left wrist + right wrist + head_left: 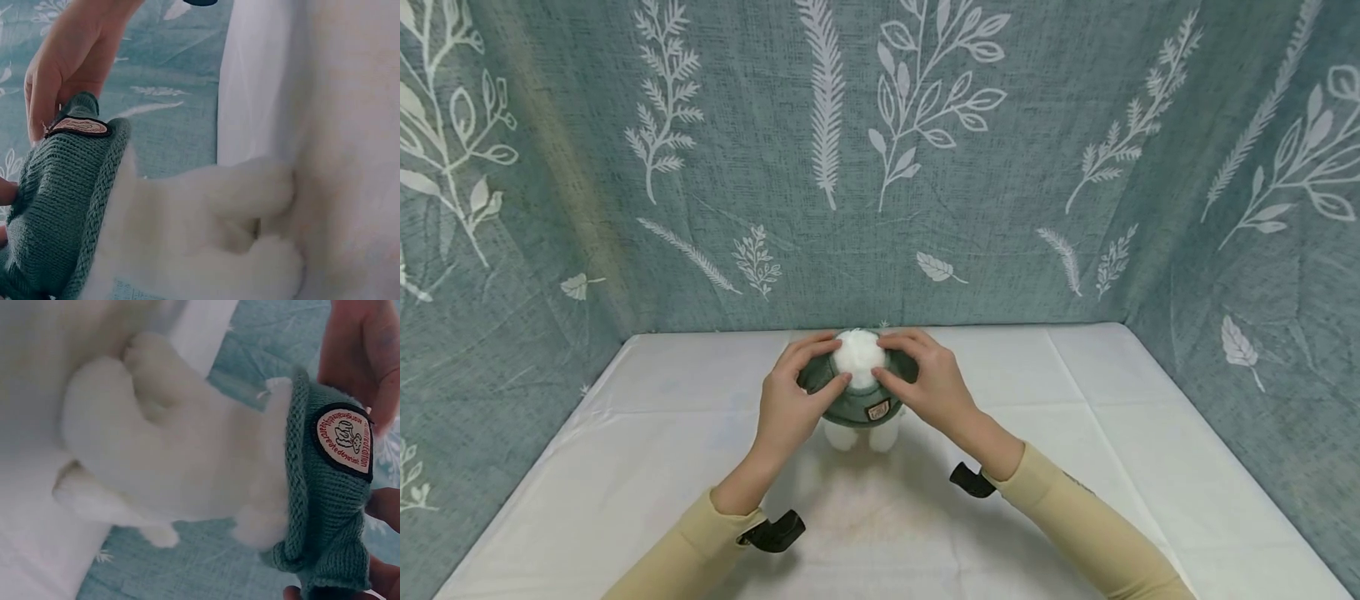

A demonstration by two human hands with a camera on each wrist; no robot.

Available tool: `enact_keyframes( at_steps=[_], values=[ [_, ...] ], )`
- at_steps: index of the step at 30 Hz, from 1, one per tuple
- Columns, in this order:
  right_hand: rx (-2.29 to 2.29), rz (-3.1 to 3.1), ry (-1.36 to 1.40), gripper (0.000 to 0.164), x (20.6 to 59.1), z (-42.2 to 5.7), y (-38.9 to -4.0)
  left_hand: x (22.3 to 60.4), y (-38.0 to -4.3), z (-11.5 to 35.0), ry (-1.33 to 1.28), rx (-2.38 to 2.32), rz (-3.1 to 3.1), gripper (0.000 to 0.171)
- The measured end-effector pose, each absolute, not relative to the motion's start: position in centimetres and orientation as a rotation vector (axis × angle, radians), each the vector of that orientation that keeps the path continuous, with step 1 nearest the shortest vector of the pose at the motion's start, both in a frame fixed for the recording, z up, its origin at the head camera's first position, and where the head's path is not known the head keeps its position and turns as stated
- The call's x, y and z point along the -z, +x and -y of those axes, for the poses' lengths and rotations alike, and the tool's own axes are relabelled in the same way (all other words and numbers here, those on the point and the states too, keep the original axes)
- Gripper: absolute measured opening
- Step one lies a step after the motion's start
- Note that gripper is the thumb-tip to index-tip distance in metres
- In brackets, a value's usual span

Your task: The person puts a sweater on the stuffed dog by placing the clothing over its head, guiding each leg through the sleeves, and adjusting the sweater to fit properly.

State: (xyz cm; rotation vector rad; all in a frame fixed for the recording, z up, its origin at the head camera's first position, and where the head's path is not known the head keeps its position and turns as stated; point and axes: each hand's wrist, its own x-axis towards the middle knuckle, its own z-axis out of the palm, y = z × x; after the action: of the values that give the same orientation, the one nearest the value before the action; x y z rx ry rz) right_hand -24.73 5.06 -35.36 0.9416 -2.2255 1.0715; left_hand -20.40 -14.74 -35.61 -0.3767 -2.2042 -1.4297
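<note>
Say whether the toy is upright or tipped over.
Upright: the toy has its legs down at the cloth, knit around its upper end.

Place: curtained-off work booth; room type beyond, I cannot tell. Grey-teal fabric curtain printed with white leaf sprigs [842, 258], closing three sides; creased white cloth [1030, 408], spread flat within.

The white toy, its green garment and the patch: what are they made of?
White toy: matte, fuzzy plush, perhaps synthetic, with a soft-edged outline.
Green garment: matte knit, wool or acrylic perhaps; stitch rows show.
Patch: probably matte fabric, its dark border looking stitched; lettering could be printed.
</note>
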Motion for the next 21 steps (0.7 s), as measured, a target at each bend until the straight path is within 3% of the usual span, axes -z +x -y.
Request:
enact_keyframes(
  at_steps=[14, 21],
  values=[
    [-1.166, 2.247, 0.901, 0.032, 36.2, -5.7, -25.0, 34.6, -19.2, 15.0, -0.177, 1.621, 2.336, 0.046],
    [-1.221, 2.280, 0.878, 0.033, 36.4, -6.1, -25.1, 37.0, -20.7, 15.8, -0.142, 1.730, 2.306, 0.051]
  ],
)
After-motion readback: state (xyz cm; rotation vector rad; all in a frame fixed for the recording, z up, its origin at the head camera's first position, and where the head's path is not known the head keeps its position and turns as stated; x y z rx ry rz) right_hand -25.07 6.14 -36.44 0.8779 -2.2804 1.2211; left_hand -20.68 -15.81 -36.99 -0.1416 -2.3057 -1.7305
